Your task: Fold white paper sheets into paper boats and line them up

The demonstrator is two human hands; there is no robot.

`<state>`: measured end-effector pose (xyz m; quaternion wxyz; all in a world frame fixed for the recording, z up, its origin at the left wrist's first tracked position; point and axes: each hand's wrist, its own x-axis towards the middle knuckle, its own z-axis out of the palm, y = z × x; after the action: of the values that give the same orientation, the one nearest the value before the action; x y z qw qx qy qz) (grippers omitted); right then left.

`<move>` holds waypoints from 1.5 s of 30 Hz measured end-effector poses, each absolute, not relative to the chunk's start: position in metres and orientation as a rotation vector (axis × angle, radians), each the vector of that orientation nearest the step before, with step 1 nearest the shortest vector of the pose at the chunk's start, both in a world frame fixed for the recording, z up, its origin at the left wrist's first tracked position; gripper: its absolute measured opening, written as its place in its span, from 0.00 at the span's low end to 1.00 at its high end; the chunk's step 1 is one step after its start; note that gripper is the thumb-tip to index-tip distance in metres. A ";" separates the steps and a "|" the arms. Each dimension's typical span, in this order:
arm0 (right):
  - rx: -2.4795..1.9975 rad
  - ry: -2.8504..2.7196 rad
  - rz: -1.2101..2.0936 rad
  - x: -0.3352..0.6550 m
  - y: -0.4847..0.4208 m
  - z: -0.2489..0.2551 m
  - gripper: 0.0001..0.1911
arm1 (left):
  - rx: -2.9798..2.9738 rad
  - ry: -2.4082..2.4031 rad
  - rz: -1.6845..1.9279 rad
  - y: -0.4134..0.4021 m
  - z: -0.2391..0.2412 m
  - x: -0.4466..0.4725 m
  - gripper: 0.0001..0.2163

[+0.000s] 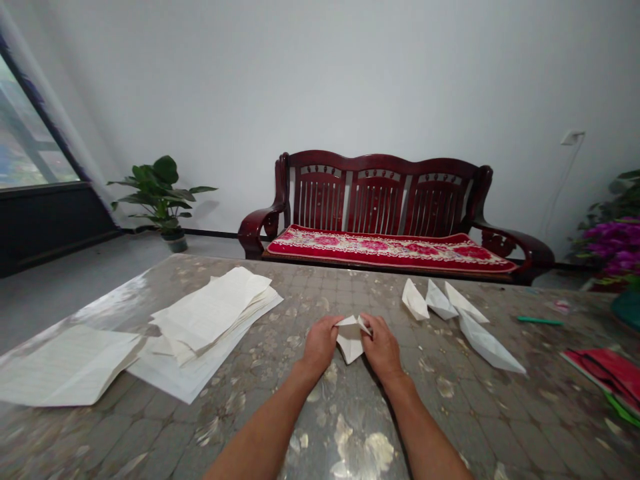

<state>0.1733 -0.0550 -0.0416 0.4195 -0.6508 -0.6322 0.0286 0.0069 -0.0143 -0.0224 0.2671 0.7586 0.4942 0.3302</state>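
Between both hands, a small folded white paper (351,341) is held just over the patterned tabletop. My left hand (321,342) pinches its left edge, with the fingertips at the upper corner. On the other side my right hand (381,347) grips the right edge, where a flap of the paper stands up. The finished shape of this paper cannot be made out. Off to the right lie several folded paper boats, among them a small one (415,300) and a longer one (491,343) closer to me.
Loose sheets are stacked at left (215,310), beside another paper pile (65,367). A green pen (539,321) and a red notebook (607,373) lie at right. Behind the table (280,427) stands a dark wooden bench (377,193); a potted plant (167,197) is far left.
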 end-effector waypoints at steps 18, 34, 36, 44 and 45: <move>-1.569 -1.305 0.189 0.170 -0.049 -0.041 0.09 | 1.505 1.246 0.882 -0.008 -0.029 0.013 0.18; -1.580 -1.796 -0.076 0.179 -0.063 -0.035 0.13 | 2.306 1.353 0.880 -0.015 -0.026 -0.005 0.20; -1.579 -1.811 -0.074 0.180 -0.064 -0.035 0.13 | 2.308 1.340 0.903 -0.015 -0.028 -0.005 0.19; -1.569 -1.772 0.006 0.178 -0.064 -0.036 0.14 | 2.076 1.360 0.991 -0.012 -0.032 -0.003 0.14; -1.577 -1.784 0.011 0.178 -0.064 -0.036 0.14 | 2.045 1.342 1.010 -0.011 -0.032 -0.003 0.14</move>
<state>0.1778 -0.0643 -0.0361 0.3712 -0.6148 -0.6958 0.0041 -0.0030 -0.0111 -0.0318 0.2450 0.7491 0.4918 0.3702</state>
